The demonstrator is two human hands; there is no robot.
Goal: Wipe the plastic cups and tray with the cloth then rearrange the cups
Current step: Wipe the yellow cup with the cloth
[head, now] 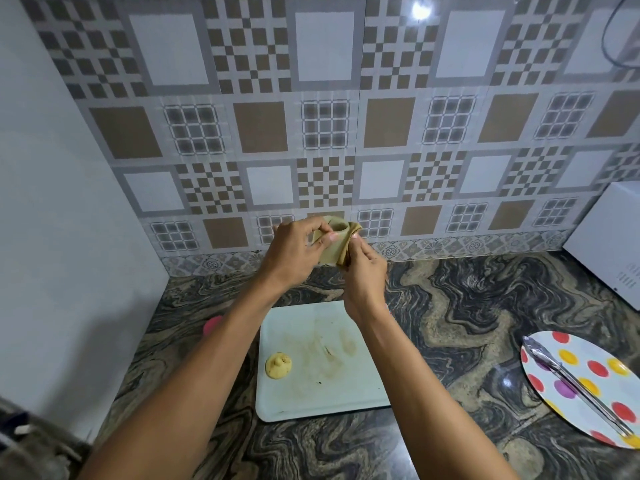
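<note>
Plastic cup hung over tray, mouth toward you. Your left hand gripped its rim; right hand pinched cloth against its side.

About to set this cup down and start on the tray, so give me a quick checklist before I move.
1. The left hand holds the cup: ok.
2. The right hand grips the cloth: ok.
3. The tray is clean: not ok, brown smears.
4. The tray is free for cups: not ok, a yellow lump sits on it.
5. The cup is fully wiped: cannot tell.
</note>
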